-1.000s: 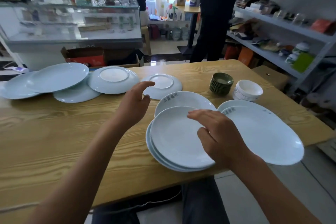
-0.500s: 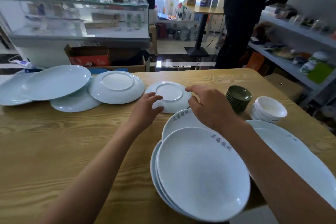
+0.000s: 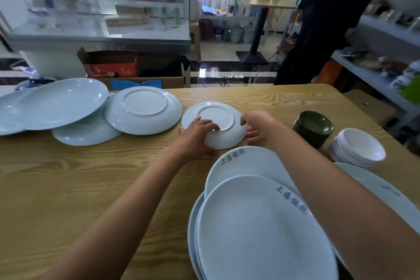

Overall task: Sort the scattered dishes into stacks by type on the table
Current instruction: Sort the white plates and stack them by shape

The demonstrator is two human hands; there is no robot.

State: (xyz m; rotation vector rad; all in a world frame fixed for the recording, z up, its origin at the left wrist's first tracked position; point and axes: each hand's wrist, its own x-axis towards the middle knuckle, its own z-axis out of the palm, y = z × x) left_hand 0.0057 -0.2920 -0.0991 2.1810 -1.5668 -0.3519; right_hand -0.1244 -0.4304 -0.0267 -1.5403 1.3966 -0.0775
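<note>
Left hand [image 3: 197, 134]: fingers curled over the near left rim of a small round white plate lying upside down [image 3: 214, 124], fingertips on its raised foot ring, gripping it. Right hand [image 3: 256, 126]: thumb on top of the plate's right rim, fingers curled under that rim, clamped on it. The plate sits at centre frame on the light wooden table [image 3: 91, 188], held at both sides; whether its underside is clear of the table cannot be told.

Lower right of frame: a stack of large white plates with grey lettering [image 3: 256, 229], right way up, partly under the right forearm. Right of centre: a stack of dark green saucers [image 3: 313, 126], just beside a stack of small white bowls [image 3: 358, 148]. Upper left: a large pale blue plate lying upside down [image 3: 143, 110] overlapping other pale blue plates [image 3: 61, 102], right way up, which overlap one another.
</note>
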